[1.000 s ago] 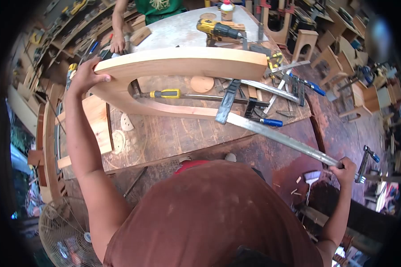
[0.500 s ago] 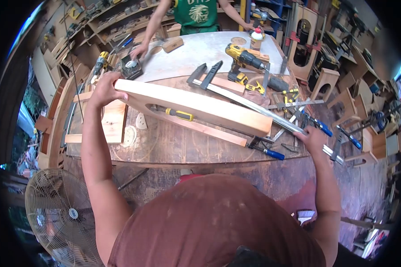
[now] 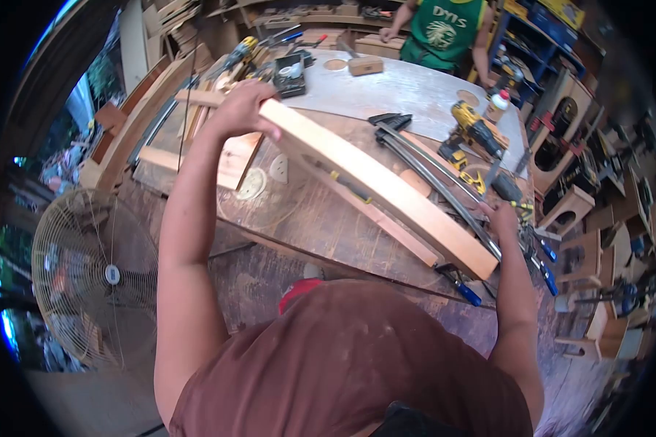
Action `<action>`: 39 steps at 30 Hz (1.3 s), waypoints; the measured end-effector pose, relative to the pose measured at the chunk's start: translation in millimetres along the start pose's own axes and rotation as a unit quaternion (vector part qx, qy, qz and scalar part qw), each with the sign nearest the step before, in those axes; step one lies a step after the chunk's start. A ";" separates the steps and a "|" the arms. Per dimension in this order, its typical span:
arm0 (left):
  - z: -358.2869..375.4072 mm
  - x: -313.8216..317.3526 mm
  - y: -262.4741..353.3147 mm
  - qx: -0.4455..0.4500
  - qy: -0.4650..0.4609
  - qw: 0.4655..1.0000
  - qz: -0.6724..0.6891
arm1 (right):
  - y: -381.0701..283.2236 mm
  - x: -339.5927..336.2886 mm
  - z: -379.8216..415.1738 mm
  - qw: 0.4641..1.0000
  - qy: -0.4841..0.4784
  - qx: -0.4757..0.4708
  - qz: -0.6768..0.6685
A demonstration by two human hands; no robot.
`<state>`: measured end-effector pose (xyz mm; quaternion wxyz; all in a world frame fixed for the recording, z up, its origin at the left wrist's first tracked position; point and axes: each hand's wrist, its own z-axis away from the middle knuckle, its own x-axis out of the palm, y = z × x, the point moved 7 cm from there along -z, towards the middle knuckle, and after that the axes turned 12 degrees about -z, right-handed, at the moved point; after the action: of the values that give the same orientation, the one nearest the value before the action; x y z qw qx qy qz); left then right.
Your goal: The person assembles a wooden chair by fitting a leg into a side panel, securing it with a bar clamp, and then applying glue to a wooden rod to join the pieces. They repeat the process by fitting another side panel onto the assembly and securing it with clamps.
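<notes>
My left hand (image 3: 246,109) is closed around the upper left end of a thick pale wooden board (image 3: 386,189), which stands on its edge, slanting over the workbench. An oval cut-out shows partly in its near face. My right hand (image 3: 501,221) is closed on the metal bar of a bar clamp (image 3: 434,171), which lies along the far side of the board. The clamp's black jaws (image 3: 390,122) point to the far left. Below the board, a yellow-and-black tool handle (image 3: 350,187) and a thin wooden strip (image 3: 393,227) lie partly hidden.
On the workbench (image 3: 306,218) are a yellow cordless drill (image 3: 475,130), a glue bottle (image 3: 498,103), a wooden block (image 3: 365,65), a black tray (image 3: 290,76) and a blue-handled clamp (image 3: 465,288). Across it stands a person in a green shirt (image 3: 444,33). A fan (image 3: 95,277) stands at left.
My view has turned, shifting the bench rightward and tilting it. The board now slants more steeply, its near end lower. The other person's hand has moved away from the black tray.
</notes>
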<state>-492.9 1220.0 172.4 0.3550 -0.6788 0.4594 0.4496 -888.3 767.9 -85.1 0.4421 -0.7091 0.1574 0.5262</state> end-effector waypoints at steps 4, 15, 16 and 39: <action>-5.8 5.4 -1.9 0.009 0.014 0.999 -0.032 | -13.8 -41.8 17.9 0.994 0.063 -0.016 -0.084; -12.0 9.9 -53.5 0.118 0.233 0.963 -0.065 | 5.7 -24.7 212.8 0.729 0.141 0.066 -0.666; -14.0 11.1 -55.9 0.128 0.233 0.962 -0.063 | -17.7 -19.0 217.0 0.871 0.147 0.069 -0.463; 24.8 253.6 -178.1 -0.170 0.122 0.704 0.679 | 27.3 114.0 210.6 0.809 0.199 0.175 -0.524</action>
<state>-288.0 1223.0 -61.4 -0.2267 -0.2815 0.7510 0.5526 -989.7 947.1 -210.3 0.7265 -0.6837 -0.0642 0.0257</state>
